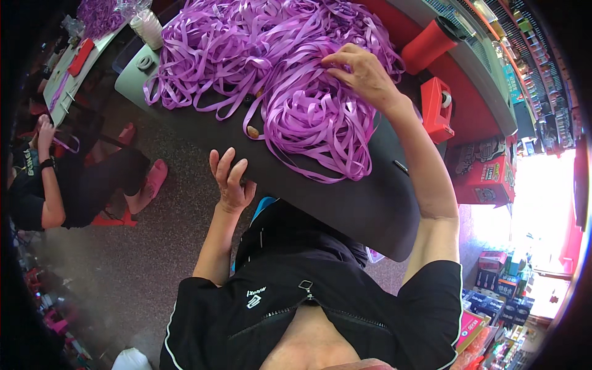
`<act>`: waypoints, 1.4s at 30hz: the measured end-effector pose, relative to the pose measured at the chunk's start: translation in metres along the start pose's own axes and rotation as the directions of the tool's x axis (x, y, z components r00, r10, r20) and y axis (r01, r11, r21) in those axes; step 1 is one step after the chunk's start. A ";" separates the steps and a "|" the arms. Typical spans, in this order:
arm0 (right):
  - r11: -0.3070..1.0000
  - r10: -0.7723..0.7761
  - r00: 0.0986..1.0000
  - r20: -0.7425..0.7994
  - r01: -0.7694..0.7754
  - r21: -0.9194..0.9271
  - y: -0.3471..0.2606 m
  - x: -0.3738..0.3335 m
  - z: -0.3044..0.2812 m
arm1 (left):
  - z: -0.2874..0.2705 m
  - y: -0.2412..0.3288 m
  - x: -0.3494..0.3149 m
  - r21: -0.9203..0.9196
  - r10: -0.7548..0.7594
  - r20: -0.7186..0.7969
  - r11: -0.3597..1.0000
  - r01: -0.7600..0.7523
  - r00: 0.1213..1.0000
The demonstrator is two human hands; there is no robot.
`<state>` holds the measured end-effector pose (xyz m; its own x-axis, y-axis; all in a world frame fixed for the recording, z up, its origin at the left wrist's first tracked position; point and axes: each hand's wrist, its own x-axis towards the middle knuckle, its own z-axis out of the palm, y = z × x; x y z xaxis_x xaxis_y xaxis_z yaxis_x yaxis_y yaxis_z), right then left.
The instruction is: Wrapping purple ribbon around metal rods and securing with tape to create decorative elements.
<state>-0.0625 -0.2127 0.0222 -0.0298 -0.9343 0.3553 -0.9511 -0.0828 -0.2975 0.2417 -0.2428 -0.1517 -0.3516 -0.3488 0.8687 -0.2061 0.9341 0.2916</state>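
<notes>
While purple ribbons (314, 132) lie heaped on the black table (376, 213) | right hand (357, 71): over table, fingertips at ribbons, cannot tell if pinching | left hand (231, 185): by table's near edge, fingers loosely curled, grip released

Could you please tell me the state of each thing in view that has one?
Glossy purple flat-ribbon heap: loose, tangled
Bare right hand: curled at the heap, grip unclear
Bare left hand: open, holding nothing
Red cylindrical tumbler: standing upright
Black shirt's toothed front zipper: partly open
</notes>
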 end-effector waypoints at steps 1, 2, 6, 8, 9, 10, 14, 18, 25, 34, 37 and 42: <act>0.998 -0.050 0.999 0.017 0.050 0.033 0.002 0.004 0.005 | -0.001 0.001 0.001 -0.016 -0.003 -0.018 1.000 0.002 1.000; 0.993 -0.101 0.994 0.032 0.098 0.066 0.004 0.005 0.008 | -0.001 0.002 0.002 -0.015 0.000 -0.018 1.000 0.000 1.000; 0.996 -0.059 0.998 -0.029 0.060 0.063 -0.006 0.003 -0.001 | -0.006 0.003 0.004 -0.029 -0.005 0.013 1.000 0.005 1.000; 0.994 -0.089 0.991 -0.096 0.095 0.059 -0.018 -0.001 -0.012 | -0.005 0.003 0.005 -0.043 -0.008 0.024 0.999 0.009 1.000; 0.994 -0.085 0.992 -0.093 0.091 0.057 -0.025 -0.003 -0.016 | -0.004 0.005 0.006 -0.047 -0.013 0.012 0.999 0.014 1.000; 0.984 -0.126 0.980 -0.153 0.143 0.104 -0.036 -0.008 -0.022 | -0.004 0.006 0.007 -0.050 -0.014 0.001 0.999 0.014 1.000; 0.955 -0.187 0.977 -0.100 0.205 0.214 -0.107 -0.048 -0.043 | -0.008 0.006 0.004 -0.047 -0.013 -0.003 0.999 0.013 1.000; 0.859 -0.497 0.814 0.300 0.412 0.305 -0.175 -0.122 -0.059 | -0.011 0.009 0.009 -0.075 -0.024 0.052 0.997 0.028 0.998; 0.462 -0.462 0.794 0.395 -0.164 0.871 -0.180 -0.229 -0.131 | -0.027 0.025 0.028 -0.059 -0.052 0.144 0.996 0.061 0.988; 0.351 0.914 0.405 0.003 -0.796 0.493 -0.117 -0.369 -0.154 | -0.043 0.149 0.089 -0.597 0.000 0.279 0.784 0.173 0.960; 0.416 0.905 0.415 -0.092 -0.824 0.384 -0.119 -0.359 -0.148 | -0.012 0.202 0.123 -0.770 0.265 0.499 0.573 0.282 0.825; 0.582 0.811 0.546 -0.211 -0.717 0.383 -0.125 -0.352 -0.150 | 0.064 0.297 0.149 -0.860 0.505 0.506 0.354 0.366 0.700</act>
<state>0.0210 0.1781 0.0670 -0.8525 -0.5037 0.1396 -0.4146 0.4891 -0.7674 0.0692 -0.0219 0.0387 -0.8119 0.1884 0.5526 0.5838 0.2690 0.7660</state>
